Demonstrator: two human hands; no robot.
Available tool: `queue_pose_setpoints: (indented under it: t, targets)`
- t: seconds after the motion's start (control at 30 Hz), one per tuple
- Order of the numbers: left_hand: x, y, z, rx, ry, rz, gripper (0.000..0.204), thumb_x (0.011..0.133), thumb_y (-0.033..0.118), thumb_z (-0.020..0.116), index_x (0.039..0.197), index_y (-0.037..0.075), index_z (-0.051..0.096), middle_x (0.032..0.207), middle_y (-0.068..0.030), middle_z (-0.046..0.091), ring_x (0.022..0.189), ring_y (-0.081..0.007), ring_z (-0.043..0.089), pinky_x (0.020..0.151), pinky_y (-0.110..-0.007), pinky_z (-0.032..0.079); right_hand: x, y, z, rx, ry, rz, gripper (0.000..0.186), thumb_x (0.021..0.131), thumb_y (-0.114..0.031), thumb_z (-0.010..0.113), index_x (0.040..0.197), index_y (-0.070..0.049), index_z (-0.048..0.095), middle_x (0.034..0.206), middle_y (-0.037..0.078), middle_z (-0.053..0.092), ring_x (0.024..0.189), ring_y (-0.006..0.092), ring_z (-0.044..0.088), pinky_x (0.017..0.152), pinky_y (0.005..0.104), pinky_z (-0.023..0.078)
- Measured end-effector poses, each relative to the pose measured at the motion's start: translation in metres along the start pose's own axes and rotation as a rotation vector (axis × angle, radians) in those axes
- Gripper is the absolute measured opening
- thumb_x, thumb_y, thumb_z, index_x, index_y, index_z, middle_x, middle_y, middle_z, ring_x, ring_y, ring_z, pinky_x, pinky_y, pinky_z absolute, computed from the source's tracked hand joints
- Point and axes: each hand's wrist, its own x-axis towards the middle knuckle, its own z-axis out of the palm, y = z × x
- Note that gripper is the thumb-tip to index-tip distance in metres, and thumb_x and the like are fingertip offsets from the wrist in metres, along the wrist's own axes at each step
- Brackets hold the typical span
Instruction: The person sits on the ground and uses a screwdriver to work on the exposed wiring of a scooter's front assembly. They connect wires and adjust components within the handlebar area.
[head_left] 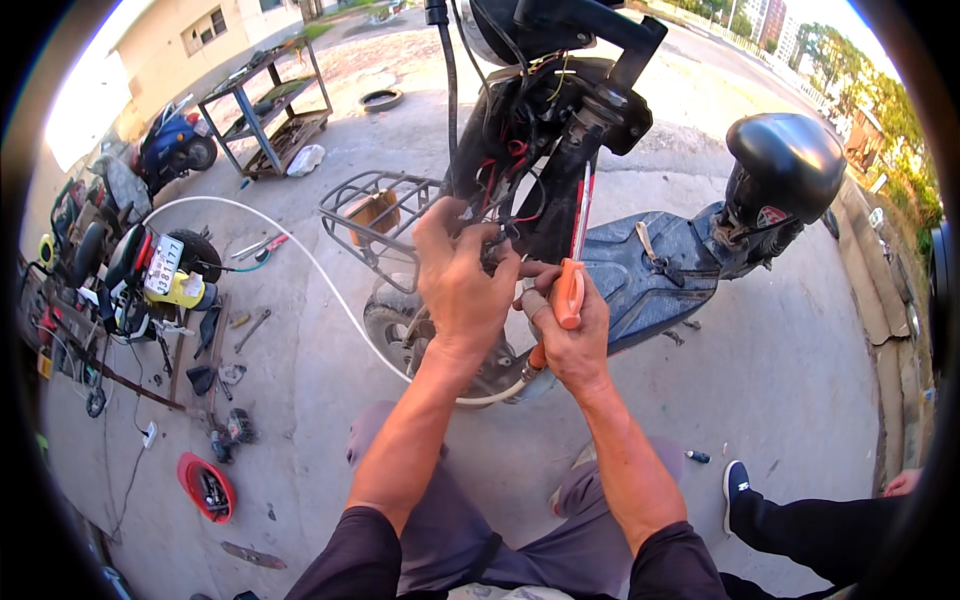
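My right hand (572, 335) is closed around an orange air blow gun (568, 293). Its long thin nozzle (583, 205) points up along the scooter's steering column, and a pale air hose (492, 398) joins its lower end. My left hand (464, 275) pinches a small dark part among the wiring (500, 232), close to the right fingertips; its exact kind is hidden. The electric scooter (640, 265) has its front cover off, baring red and black wires (515, 160). A black wire basket (375, 220) is left of my left hand.
Partly stripped scooters (165, 265) crowd the left, near a metal rack (265, 110). A red bowl of parts (207, 488), a cordless power tool (232, 435) and a wrench (253, 330) lie on the concrete. Another person's shoe (737, 490) is at lower right. A tyre (381, 100) lies behind.
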Motion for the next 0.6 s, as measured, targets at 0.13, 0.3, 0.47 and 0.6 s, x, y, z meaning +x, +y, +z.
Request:
queue_pose_setpoints:
  t: [0.13,0.3,0.47,0.6]
  targets:
    - [-0.004,-0.006,-0.002,-0.126,-0.025,-0.001,0.022,0.081,-0.001,0.081,0.103,0.001,0.077,0.136,-0.0164,0.051,0.123,-0.0305,0.058,0.104,-0.041,0.051,0.001,-0.001,-0.001,-0.027,-0.002,-0.045,0.020,0.096,-0.001,0.074,0.111,-0.002,0.062,0.118,0.010,0.078,0.098,0.0125,0.068,0.088,0.0312,0.056]
    - [-0.007,-0.012,0.000,-0.234,-0.047,-0.011,0.022,0.084,-0.002,0.079,0.105,0.002,0.077,0.139,-0.0160,0.049,0.125,-0.0298,0.056,0.106,-0.042,0.050,0.000,-0.003,-0.001,-0.022,0.011,-0.048,0.020,0.098,-0.002,0.074,0.114,-0.002,0.063,0.118,0.009,0.077,0.103,0.0140,0.069,0.092,0.0317,0.056]
    - [-0.007,-0.012,0.001,-0.235,-0.057,-0.018,0.022,0.084,-0.002,0.079,0.105,0.003,0.077,0.140,-0.0155,0.049,0.128,-0.0302,0.053,0.109,-0.042,0.048,0.001,-0.006,-0.003,-0.025,0.028,-0.050,0.019,0.098,-0.002,0.075,0.113,-0.002,0.064,0.119,0.010,0.077,0.106,0.0143,0.069,0.094,0.0316,0.056]
    - [-0.005,-0.013,-0.004,-0.208,-0.094,-0.015,0.023,0.083,-0.001,0.083,0.105,0.004,0.077,0.140,-0.0151,0.048,0.129,-0.0304,0.052,0.111,-0.042,0.046,0.003,-0.012,-0.004,-0.198,0.087,-0.070,0.018,0.101,-0.010,0.075,0.113,0.000,0.065,0.102,0.007,0.074,0.093,0.0138,0.069,0.083,0.0317,0.056]
